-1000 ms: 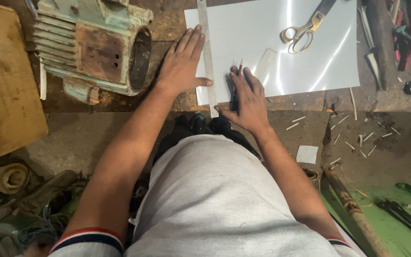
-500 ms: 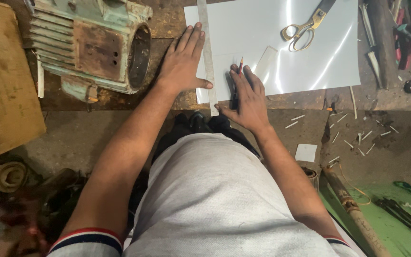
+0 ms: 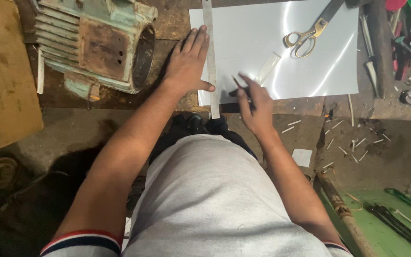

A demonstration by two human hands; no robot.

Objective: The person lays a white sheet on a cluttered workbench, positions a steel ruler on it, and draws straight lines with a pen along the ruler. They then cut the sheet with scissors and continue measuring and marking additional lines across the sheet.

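left hand [image 3: 186, 66] pressing steel ruler [image 3: 210, 57] flat, fingers spread | right hand [image 3: 255, 107] pinching dark pencil [image 3: 243, 90] on white sheet [image 3: 310, 66] | line being marked, sheet uncut

A dark, worn wooden desk [image 3: 167, 28] is seen from above, its surface stained and scratched. An old pale green motor housing [image 3: 96, 43], rusted in patches, is set at the upper left. A brown board [image 3: 3, 71] is laid along the left edge. Assorted hand tools [image 3: 405, 43] are crowded at the upper right. Below the desk, a dusty concrete floor [image 3: 367, 157] is strewn with small white offcuts [image 3: 348, 145]. A green surface [image 3: 381, 223] and a rusty pipe [image 3: 341, 209] are seen at the lower right. Glare is thrown by overhead light.
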